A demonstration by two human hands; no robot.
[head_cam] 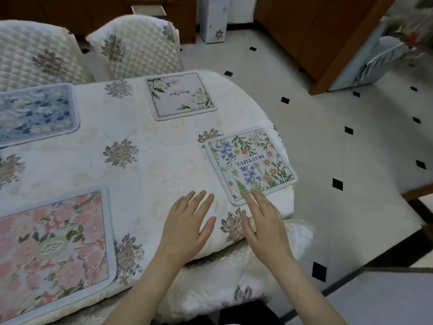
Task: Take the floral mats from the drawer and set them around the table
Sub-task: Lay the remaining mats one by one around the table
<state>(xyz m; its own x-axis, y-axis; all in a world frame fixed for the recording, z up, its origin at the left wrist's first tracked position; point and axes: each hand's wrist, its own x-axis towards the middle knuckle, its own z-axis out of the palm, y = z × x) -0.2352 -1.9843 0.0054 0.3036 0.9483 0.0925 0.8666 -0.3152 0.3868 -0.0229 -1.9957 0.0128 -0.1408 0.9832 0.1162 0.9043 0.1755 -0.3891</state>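
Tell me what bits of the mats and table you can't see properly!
- Pink mat: its left and bottom parts run past the head view's edge.
- Blue mat: its left side is cut off, and its pattern is blurry.
- Small writing on the white rose mat: too small and upside down.
- Drawer: not in view.

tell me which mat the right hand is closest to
The wildflower mat printed BEAUTIFUL, at the table's right edge; the right hand has fingertips at its near corner. The other three lie farther left.

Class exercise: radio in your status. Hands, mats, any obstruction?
Left hand and right hand open, empty. Four floral mats down; nearest, the wildflower mat, by right fingertips. Nothing in the way.
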